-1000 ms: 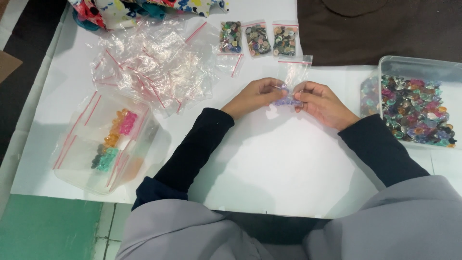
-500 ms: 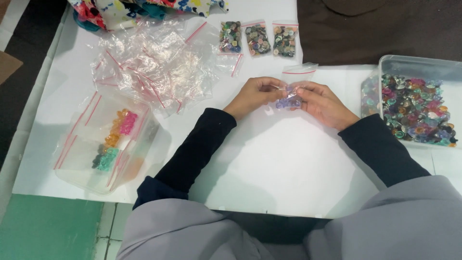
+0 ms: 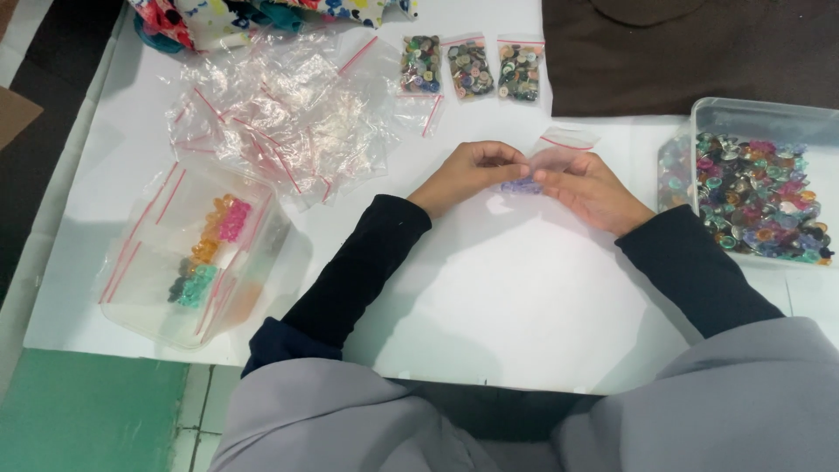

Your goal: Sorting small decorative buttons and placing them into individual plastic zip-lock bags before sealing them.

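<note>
A small clear bag (image 3: 549, 162) with a red zip strip and a few purple buttons inside sits mid-table. The left hand (image 3: 468, 175) and right hand (image 3: 590, 188) both pinch it, fingers curled shut on the plastic. At 12 o'clock lie three filled bags (image 3: 470, 68); at 3 o'clock, one tub (image 3: 759, 118) of mixed buttons; at 10 o'clock, a pile of empty bags (image 3: 271, 109).

The small zip bag (image 3: 559, 153) is thin, glossy clear plastic, creased. Left of it, the heap of empty bags (image 3: 271, 114) is the same crinkled, shiny film. Right of it, the button tub (image 3: 760, 114) is cloudy smooth plastic. Beneath, the table (image 3: 524, 297) looks matt white.
</note>
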